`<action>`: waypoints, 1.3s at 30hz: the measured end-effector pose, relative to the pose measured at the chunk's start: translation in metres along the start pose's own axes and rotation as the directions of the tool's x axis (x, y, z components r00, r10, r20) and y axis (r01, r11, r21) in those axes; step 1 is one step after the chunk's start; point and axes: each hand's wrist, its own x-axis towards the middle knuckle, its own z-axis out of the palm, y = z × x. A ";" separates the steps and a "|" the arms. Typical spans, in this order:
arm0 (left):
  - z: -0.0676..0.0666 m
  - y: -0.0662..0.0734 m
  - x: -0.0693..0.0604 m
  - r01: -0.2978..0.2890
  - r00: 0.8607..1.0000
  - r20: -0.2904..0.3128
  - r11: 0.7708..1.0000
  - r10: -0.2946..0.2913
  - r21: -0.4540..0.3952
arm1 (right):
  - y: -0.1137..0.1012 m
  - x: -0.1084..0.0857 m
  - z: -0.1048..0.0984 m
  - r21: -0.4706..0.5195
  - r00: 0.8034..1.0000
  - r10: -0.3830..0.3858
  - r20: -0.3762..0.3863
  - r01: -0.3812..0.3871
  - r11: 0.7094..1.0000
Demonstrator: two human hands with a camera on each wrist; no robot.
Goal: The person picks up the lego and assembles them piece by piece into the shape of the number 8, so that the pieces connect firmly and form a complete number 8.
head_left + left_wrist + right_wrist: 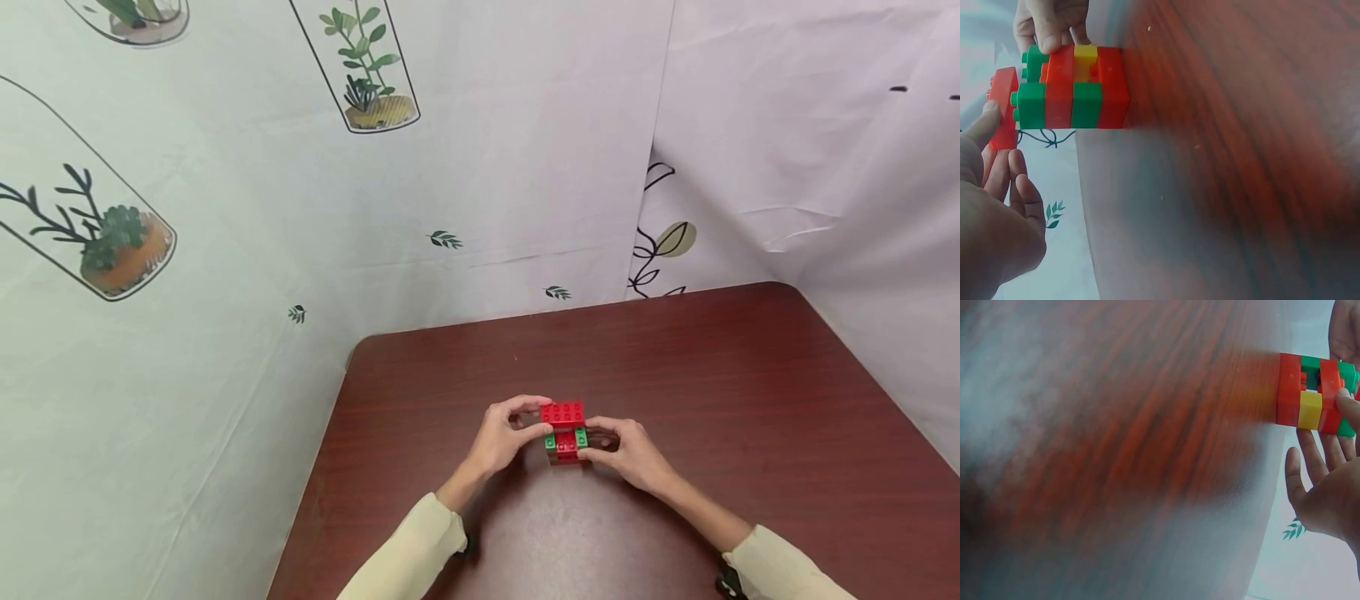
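Observation:
My left hand [495, 440] pinches a red toy building brick [562, 413] between thumb and fingers. In the left wrist view this brick [1004, 107] is tilted and a little apart from the studs of the stack below it. The stack of toy bricks [1059, 107] stands on the table, layered in red and green with a yellow brick [1310, 410] in a lower layer. Two green bricks, one at each side, top it with a gap between them. My right hand [636, 454] grips the stack's right side near its top, thumb in front and fingers behind.
The dark red-brown wooden table [675, 375] spreads around the stack, its far edge against a pale wall covering [510, 183] printed with plants and jars. Another pale sheet [862, 208] hangs along the right side.

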 end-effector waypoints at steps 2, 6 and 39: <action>0.000 0.000 -0.003 -0.004 1.000 0.002 1.000 0.004 -0.002 | 0.000 0.000 0.000 -0.003 1.000 -0.003 -0.004 0.003 1.000; 0.001 0.001 -0.009 -0.018 1.000 0.007 1.000 0.018 0.001 | 0.000 0.000 0.001 0.002 1.000 -0.008 -0.002 0.008 1.000; 0.013 -0.004 -0.026 -0.046 0.997 -0.053 0.999 0.046 0.010 | -0.008 -0.004 0.000 -0.012 0.997 -0.053 -0.059 0.052 0.999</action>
